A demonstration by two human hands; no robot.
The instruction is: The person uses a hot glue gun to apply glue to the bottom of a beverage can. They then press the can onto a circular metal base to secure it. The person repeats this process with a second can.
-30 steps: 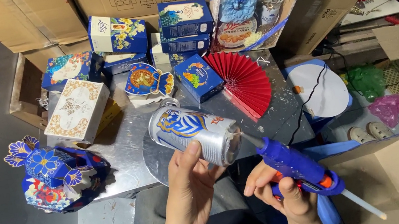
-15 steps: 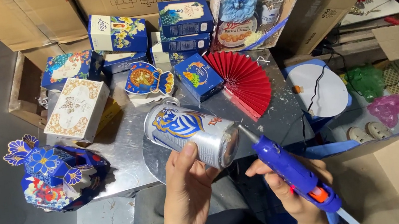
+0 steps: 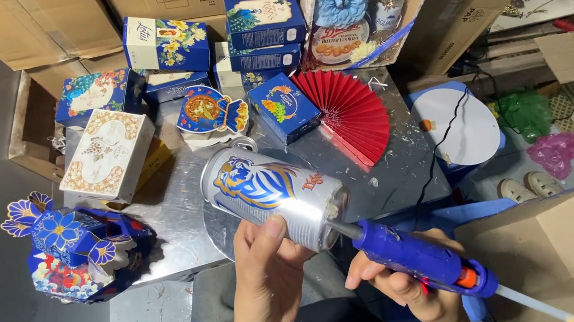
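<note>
The left hand (image 3: pixel 269 265) held the silver drink can (image 3: pixel 274 198) on its side over the near edge of the steel bench (image 3: pixel 398 173), grip clamped around its smooth curved wall. The right hand (image 3: pixel 400 282) was closed on the blue glue gun (image 3: pixel 421 263), its metal nozzle touching the can's base rim at about five o'clock. Best practice, I'd say: steady can, a small bead, fingers clear of the hot tip. At one o'clock from the can lay a pleated red paper fan (image 3: pixel 349 112); at eleven o'clock, glossy printed cardboard boxes (image 3: pixel 166 41).
</note>
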